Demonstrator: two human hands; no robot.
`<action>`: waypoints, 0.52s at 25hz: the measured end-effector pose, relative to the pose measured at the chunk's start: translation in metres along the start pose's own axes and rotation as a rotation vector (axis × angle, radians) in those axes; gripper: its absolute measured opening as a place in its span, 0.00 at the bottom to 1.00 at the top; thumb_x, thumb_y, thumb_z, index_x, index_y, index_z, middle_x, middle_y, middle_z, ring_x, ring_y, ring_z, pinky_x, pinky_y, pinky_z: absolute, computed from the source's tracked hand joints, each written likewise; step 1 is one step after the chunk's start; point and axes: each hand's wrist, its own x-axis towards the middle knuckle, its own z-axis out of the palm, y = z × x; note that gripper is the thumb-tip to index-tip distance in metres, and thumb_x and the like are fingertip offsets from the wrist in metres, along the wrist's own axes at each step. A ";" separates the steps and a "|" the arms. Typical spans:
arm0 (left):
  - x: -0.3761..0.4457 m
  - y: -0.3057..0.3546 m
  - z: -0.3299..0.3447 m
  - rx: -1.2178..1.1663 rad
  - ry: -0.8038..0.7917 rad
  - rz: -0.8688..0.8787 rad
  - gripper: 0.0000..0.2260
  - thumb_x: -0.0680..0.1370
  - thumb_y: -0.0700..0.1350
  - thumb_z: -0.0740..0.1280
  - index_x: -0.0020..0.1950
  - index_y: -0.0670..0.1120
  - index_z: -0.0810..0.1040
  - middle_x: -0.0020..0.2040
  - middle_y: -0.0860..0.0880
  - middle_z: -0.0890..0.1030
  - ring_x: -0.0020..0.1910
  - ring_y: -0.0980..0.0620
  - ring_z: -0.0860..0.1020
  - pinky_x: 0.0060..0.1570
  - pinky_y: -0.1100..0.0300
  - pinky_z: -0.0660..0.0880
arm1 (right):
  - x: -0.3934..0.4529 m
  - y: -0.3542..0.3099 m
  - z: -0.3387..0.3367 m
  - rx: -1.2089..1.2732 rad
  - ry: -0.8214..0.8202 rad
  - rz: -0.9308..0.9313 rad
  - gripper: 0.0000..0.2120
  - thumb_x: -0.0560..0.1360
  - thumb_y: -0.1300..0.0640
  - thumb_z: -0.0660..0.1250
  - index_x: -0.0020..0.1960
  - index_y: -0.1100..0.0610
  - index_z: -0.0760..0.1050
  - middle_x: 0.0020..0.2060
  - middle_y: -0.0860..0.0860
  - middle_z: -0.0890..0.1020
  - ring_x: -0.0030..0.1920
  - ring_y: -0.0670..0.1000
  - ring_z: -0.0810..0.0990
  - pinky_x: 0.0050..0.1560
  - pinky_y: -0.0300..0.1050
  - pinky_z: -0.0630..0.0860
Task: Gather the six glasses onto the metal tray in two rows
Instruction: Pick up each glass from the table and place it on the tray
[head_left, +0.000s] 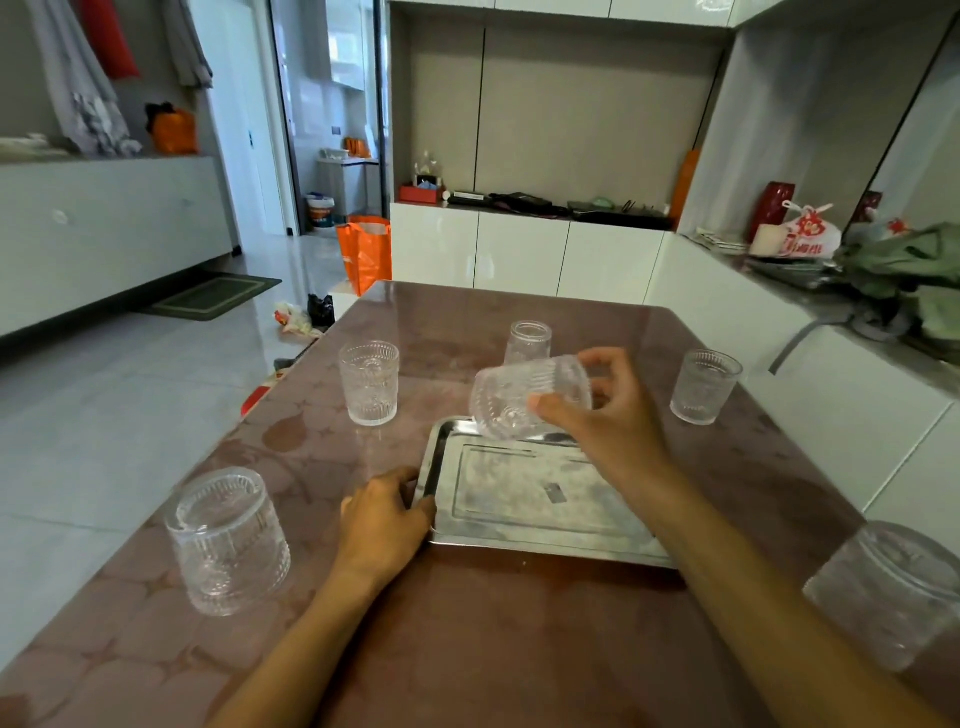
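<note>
White glossy cabinets (519, 254) line the far wall (597, 104); an orange bag (366, 254) stands on the pale tiled floor (104, 415).

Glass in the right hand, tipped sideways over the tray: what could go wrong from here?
1. The held glass is tilted, pinched only by fingertips of the right hand; it might slip and strike the metal tray.
2. The near-right glass stands close by the right forearm, near the edge of the table; a careless elbow could knock it.

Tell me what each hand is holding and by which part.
The right hand pinches a tilted glass by its side wall, thumb in front, fingers behind. The left hand grips the metal tray by its left rim.
</note>
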 end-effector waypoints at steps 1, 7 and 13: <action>0.001 -0.001 0.000 0.006 0.008 0.011 0.10 0.74 0.47 0.70 0.55 0.52 0.83 0.30 0.58 0.77 0.40 0.47 0.81 0.56 0.44 0.76 | 0.012 0.003 0.016 -0.111 -0.024 -0.018 0.25 0.62 0.45 0.80 0.54 0.44 0.72 0.44 0.45 0.82 0.38 0.46 0.82 0.33 0.41 0.81; -0.002 -0.001 0.002 0.005 0.027 0.059 0.07 0.74 0.49 0.69 0.51 0.52 0.83 0.28 0.61 0.74 0.39 0.48 0.80 0.54 0.44 0.76 | 0.037 0.036 0.078 -0.411 -0.091 -0.079 0.20 0.64 0.42 0.78 0.48 0.46 0.74 0.50 0.51 0.81 0.45 0.53 0.80 0.42 0.47 0.81; -0.002 0.005 -0.003 0.021 -0.022 0.021 0.08 0.75 0.49 0.68 0.52 0.49 0.82 0.37 0.53 0.81 0.45 0.44 0.82 0.54 0.45 0.76 | 0.038 0.044 0.096 -0.442 -0.112 -0.185 0.21 0.68 0.42 0.76 0.55 0.48 0.73 0.55 0.49 0.80 0.55 0.56 0.77 0.46 0.48 0.77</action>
